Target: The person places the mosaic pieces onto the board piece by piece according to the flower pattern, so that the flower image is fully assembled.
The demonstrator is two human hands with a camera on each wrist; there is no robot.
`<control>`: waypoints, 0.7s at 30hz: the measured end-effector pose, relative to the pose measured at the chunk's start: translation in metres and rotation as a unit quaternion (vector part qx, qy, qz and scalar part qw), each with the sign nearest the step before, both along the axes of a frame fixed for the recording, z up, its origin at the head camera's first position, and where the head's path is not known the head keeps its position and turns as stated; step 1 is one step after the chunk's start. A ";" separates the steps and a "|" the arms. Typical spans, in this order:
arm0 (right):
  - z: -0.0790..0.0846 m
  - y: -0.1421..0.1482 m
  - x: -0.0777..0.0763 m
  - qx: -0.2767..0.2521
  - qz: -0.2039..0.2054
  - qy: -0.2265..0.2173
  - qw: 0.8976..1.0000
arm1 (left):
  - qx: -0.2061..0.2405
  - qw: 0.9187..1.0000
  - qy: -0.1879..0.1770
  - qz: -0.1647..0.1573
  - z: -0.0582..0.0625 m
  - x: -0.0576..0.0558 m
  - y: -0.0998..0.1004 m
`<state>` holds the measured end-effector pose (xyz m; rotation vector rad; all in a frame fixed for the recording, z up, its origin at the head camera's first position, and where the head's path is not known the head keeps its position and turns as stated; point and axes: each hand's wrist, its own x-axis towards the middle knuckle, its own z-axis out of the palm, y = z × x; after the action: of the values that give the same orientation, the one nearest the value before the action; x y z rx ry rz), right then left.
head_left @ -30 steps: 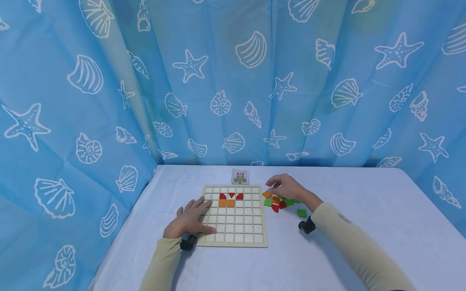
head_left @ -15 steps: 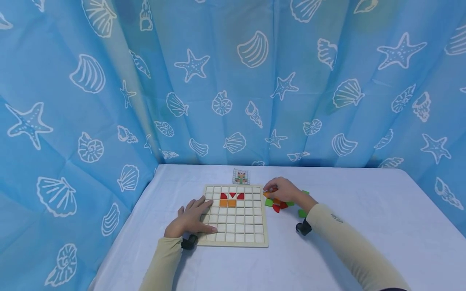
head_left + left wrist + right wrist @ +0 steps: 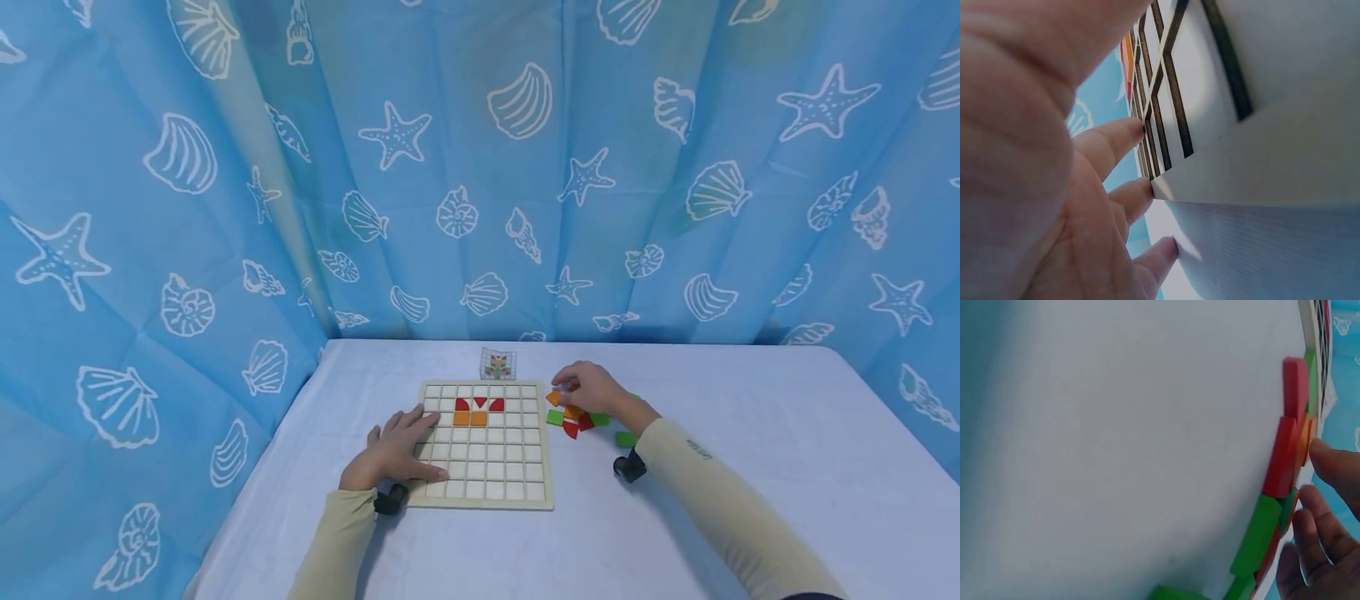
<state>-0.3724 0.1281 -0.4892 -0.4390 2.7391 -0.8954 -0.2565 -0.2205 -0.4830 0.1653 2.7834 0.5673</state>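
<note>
My left hand [image 3: 397, 446] lies spread over the left edge of the wooden grid board [image 3: 480, 504], its fingertips and thumb resting on it. In the left wrist view, fingertips [image 3: 1132, 128] touch the board's grid and rim. Set in the upper cells are red pieces [image 3: 497, 405] and two orange squares [image 3: 478, 418]. Right of the board, my right hand [image 3: 592, 387] pinches an orange tile [image 3: 553, 398] at the near edge of a loose pile. In the right wrist view the thumb [image 3: 1329, 459] meets an orange piece [image 3: 1305, 440]; the index finger is hidden.
A small printed pattern card [image 3: 498, 364] lies behind the board. Red pieces [image 3: 586, 422] and green tiles [image 3: 556, 417] lie loosely together, with one green tile [image 3: 626, 439] set apart towards the front. A blue curtain [image 3: 480, 208] hangs behind the white table [image 3: 720, 417].
My right hand came down over the orange tile, then shifted slightly right, and the tile has turned under its fingertips. The left hand has stayed on the board.
</note>
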 end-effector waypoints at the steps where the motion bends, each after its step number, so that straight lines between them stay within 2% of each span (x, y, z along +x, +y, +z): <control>1: 0.000 0.001 -0.001 -0.003 -0.002 -0.002 1.000 | 0.001 1.000 -0.001 0.000 0.000 0.000 0.000; 6: 0.002 0.000 -0.002 -0.011 0.005 -0.004 1.000 | 0.002 1.000 0.000 0.000 0.002 0.001 0.001; 11: 0.002 -0.008 -0.002 0.005 0.017 0.001 1.000 | 0.000 1.000 0.002 0.003 0.003 0.001 0.000; 21: 0.001 -0.018 0.000 0.054 -0.028 0.006 0.998 | -0.007 1.000 -0.003 0.002 0.000 0.000 0.000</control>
<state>-0.3729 0.1099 -0.4886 -0.3505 2.8073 -0.7566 -0.2567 -0.2208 -0.4828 0.1554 2.7812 0.5478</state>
